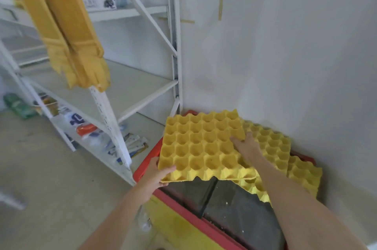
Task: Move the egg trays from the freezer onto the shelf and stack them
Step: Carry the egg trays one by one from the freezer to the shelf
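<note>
A white metal shelf (130,84) with diagonal braces fills the left and far side, its middle board bare and open from the front. Its lowest board holds a scatter of packets (130,145) and bags, and an upper board far left carries a box; their count is too blurred to tell. Yellow egg trays (67,31) hang over the shelf's upper left, seen edge-on in what look like two bunches.

To the right, against the white wall (285,45), stands one chest freezer (183,219) with a red rim, yellow front and dark sliding lids. On its top, far right, lie more yellow egg trays in at least two overlapping groups (273,143), reaching to the wall corner; the exact number cannot be told.

One egg tray (202,147), cups up, is held over the freezer's left far corner, its left edge just beside the shelf's near post. A second layer shows under its near edge, so it may be more than one tray.

The left hand (158,174) pinches the tray's near left corner, thumb on top, fingers beneath. The right hand (247,146) grips the tray's right edge, fingers curled under the rim. Bare floor (40,168) lies open to the near left.
</note>
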